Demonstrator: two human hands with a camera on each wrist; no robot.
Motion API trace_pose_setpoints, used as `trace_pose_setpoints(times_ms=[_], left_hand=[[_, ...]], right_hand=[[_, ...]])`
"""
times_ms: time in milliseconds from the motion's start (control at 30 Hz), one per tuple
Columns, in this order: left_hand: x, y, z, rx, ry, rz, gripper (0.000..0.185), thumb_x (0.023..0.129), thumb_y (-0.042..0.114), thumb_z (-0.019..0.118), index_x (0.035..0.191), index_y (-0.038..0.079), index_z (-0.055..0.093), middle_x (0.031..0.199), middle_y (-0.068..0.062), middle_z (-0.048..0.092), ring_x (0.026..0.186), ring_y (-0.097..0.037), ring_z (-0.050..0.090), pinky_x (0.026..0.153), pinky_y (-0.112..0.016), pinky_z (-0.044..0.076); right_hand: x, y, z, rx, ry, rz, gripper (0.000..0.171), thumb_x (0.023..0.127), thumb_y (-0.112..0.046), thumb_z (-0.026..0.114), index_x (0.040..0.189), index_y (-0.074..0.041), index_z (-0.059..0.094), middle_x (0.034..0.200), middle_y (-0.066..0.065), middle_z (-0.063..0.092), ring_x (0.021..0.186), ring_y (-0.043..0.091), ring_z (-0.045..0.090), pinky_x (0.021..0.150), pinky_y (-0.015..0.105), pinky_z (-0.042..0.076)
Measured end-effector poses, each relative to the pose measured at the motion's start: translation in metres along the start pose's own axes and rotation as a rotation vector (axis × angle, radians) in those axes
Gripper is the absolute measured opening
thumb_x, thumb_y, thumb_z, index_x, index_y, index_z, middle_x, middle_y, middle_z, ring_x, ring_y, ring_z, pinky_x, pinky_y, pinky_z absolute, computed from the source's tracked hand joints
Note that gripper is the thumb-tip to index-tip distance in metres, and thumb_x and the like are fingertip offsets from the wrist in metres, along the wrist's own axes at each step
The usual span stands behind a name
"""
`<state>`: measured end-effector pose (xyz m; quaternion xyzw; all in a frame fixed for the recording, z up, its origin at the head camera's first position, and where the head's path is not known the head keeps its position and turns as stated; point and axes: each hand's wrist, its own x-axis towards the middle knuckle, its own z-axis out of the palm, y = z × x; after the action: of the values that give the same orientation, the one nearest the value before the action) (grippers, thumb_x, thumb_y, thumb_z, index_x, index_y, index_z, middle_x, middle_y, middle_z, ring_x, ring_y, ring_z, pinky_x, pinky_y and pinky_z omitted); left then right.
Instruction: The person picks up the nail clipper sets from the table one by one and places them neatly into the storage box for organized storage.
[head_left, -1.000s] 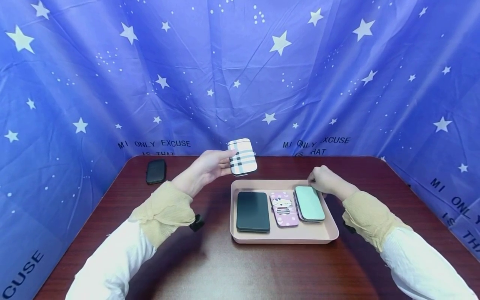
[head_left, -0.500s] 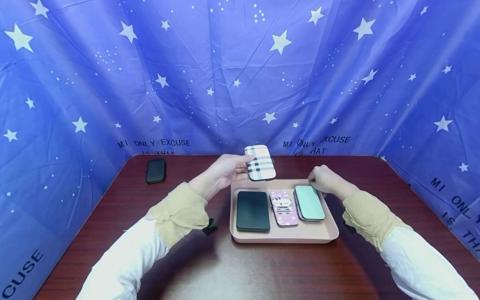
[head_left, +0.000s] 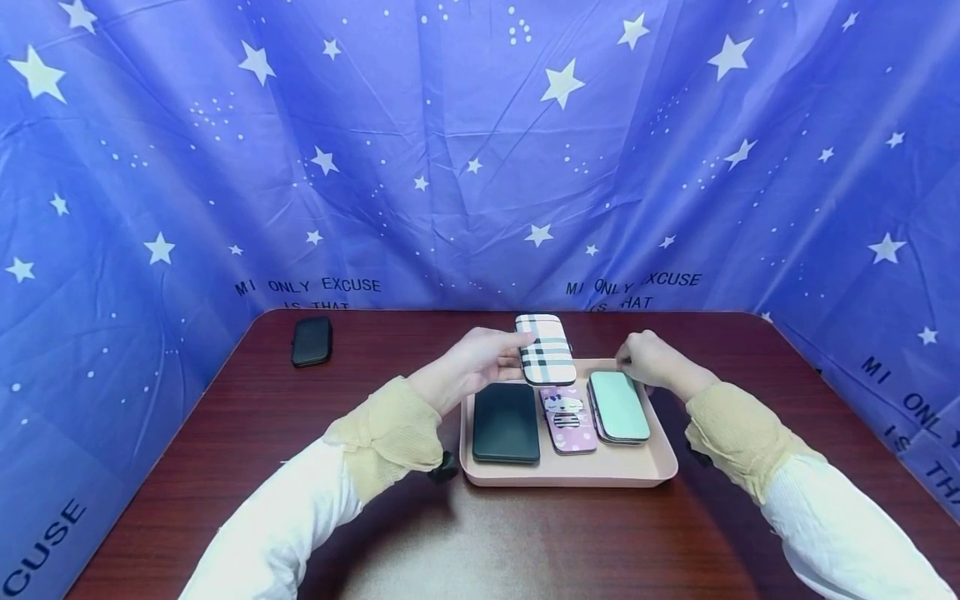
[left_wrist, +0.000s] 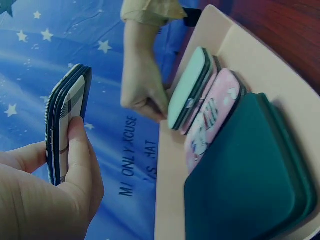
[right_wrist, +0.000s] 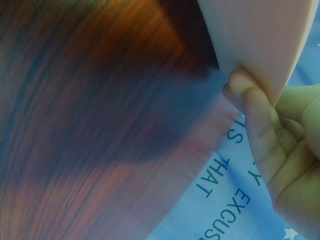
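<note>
My left hand [head_left: 501, 357] pinches a plaid zip case [head_left: 546, 349] by its side and holds it in the air over the back edge of the pink tray [head_left: 570, 477]. In the left wrist view the plaid case [left_wrist: 67, 122] stands on edge between thumb and fingers [left_wrist: 82, 165]. In the tray lie a dark case [head_left: 506, 422], a pink cartoon case [head_left: 567, 418] and a mint case [head_left: 618, 406], side by side. My right hand [head_left: 641, 358] grips the tray's far right corner; its curled fingers [right_wrist: 255, 125] hook the tray rim [right_wrist: 255, 40].
A black case [head_left: 311, 342] lies alone at the far left of the dark wooden table [head_left: 525, 542]. A blue star-print cloth [head_left: 480, 150] walls in the back and both sides.
My left hand has carried the plaid case rightward and down, from left of the tray to above its back edge. The right hand and the tray have stayed still.
</note>
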<state>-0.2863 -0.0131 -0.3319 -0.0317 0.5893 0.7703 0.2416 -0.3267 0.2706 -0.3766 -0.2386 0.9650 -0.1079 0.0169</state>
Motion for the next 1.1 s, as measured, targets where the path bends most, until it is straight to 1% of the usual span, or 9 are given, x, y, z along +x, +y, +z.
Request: trace_pose_setpoints(times_ms=[133,333,467,567,633,800,900,967,1100], left_hand=[[0.003,-0.010,0.005,0.033,-0.010,-0.019,0.033,0.091,0.010,0.062,0.117,-0.010,0.058,0.102,-0.018,0.067,0.080,-0.018,0.064,0.086,-0.039,0.054],[0.006,-0.025,0.013,0.112,-0.018,-0.036,0.034,0.088,0.009,0.065,0.115,-0.011,0.058,0.093,-0.014,0.067,0.079,-0.016,0.063,0.082,-0.037,0.055],[0.009,-0.033,0.016,0.169,-0.025,-0.034,0.029,0.088,0.007,0.065,0.111,-0.010,0.059,0.087,-0.011,0.065,0.078,-0.016,0.062,0.079,-0.036,0.056],[0.013,-0.038,0.017,0.215,-0.025,-0.041,0.027,0.088,0.005,0.063,0.111,-0.009,0.058,0.089,-0.013,0.065,0.079,-0.018,0.063,0.077,-0.036,0.057],[0.017,-0.042,0.018,0.237,-0.024,-0.055,0.027,0.089,0.004,0.063,0.112,-0.008,0.056,0.093,-0.015,0.066,0.082,-0.021,0.064,0.076,-0.036,0.057],[0.021,-0.046,0.022,0.272,-0.021,-0.064,0.027,0.089,0.003,0.062,0.113,-0.006,0.053,0.098,-0.019,0.067,0.088,-0.025,0.067,0.073,-0.035,0.058],[0.021,-0.048,0.026,0.299,-0.011,-0.050,0.025,0.088,0.002,0.061,0.111,-0.006,0.052,0.096,-0.020,0.067,0.087,-0.026,0.067,0.071,-0.034,0.058],[0.023,-0.049,0.028,0.315,-0.005,-0.054,0.024,0.088,0.001,0.062,0.109,-0.005,0.052,0.094,-0.021,0.067,0.085,-0.026,0.067,0.069,-0.033,0.058],[0.027,-0.053,0.031,0.330,0.004,-0.064,0.024,0.085,-0.002,0.063,0.104,-0.003,0.049,0.089,-0.022,0.067,0.084,-0.027,0.068,0.066,-0.032,0.058]], right_hand=[[0.000,0.000,0.000,-0.007,0.003,-0.001,0.019,0.082,0.007,0.058,0.069,-0.004,0.067,0.062,0.005,0.065,0.032,0.006,0.050,0.035,0.020,0.044],[-0.001,0.001,0.001,-0.008,0.001,0.006,0.017,0.082,0.007,0.057,0.074,-0.001,0.070,0.067,0.011,0.067,0.032,0.006,0.049,0.035,0.020,0.044],[-0.001,0.001,0.002,-0.009,0.007,-0.002,0.017,0.082,0.007,0.056,0.074,-0.001,0.069,0.066,0.011,0.068,0.032,0.007,0.050,0.035,0.020,0.044],[0.000,0.001,0.002,-0.008,0.010,-0.009,0.017,0.082,0.007,0.057,0.073,-0.001,0.069,0.065,0.010,0.067,0.032,0.007,0.050,0.035,0.020,0.043],[0.000,0.000,0.002,-0.012,0.013,-0.012,0.017,0.082,0.007,0.057,0.073,-0.001,0.069,0.066,0.010,0.067,0.032,0.007,0.050,0.035,0.019,0.043],[-0.001,-0.001,0.001,-0.020,0.009,-0.018,0.016,0.082,0.006,0.058,0.074,-0.001,0.069,0.066,0.010,0.068,0.032,0.007,0.050,0.035,0.019,0.043],[0.000,0.000,0.001,-0.016,0.009,-0.012,0.018,0.082,0.007,0.057,0.073,-0.002,0.070,0.065,0.009,0.067,0.032,0.007,0.050,0.035,0.019,0.044],[0.000,0.000,0.001,-0.010,0.012,-0.009,0.019,0.082,0.007,0.056,0.073,-0.002,0.070,0.064,0.009,0.067,0.032,0.006,0.050,0.035,0.019,0.044],[-0.002,-0.001,0.000,0.004,0.040,-0.052,0.020,0.080,0.009,0.055,0.069,-0.002,0.068,0.058,0.006,0.064,0.031,0.005,0.048,0.034,0.019,0.043]])
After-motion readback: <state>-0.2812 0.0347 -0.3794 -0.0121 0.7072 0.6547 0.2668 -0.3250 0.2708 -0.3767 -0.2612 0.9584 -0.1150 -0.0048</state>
